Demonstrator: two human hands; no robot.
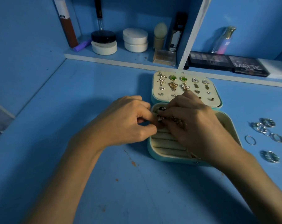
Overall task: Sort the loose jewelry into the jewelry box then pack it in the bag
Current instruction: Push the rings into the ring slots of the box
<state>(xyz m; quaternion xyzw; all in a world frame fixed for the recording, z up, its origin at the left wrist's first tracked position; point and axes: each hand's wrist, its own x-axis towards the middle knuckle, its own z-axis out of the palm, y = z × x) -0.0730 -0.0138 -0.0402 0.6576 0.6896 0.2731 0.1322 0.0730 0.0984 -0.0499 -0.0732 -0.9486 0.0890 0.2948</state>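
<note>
Left grip [130,120]: fingers curled, thumb and forefinger pinched together on a small metal piece [160,118] over the far left part of the jewelry box [169,157].

Right grip [193,125]: fingers curled, tips meeting the same piece from the right. A gold-toned beaded item [175,119] sits under these fingers; whether it is held cannot be told.

The box lies open on the blue worktop [104,183], right of centre. A ring with a dark round face [161,109] stands in the padded rolls [163,143], just beyond the fingertips. The opened lid [154,96] lies flat on the far side, its pale panel carrying rows of earrings [172,77].

Loose silver rings [266,125] lie on the worktop right of the box, well apart from both grips. A thin hoop [250,140] lies nearer.

A shelf [104,58] at the far edge carries cosmetic jars [135,40].
</note>
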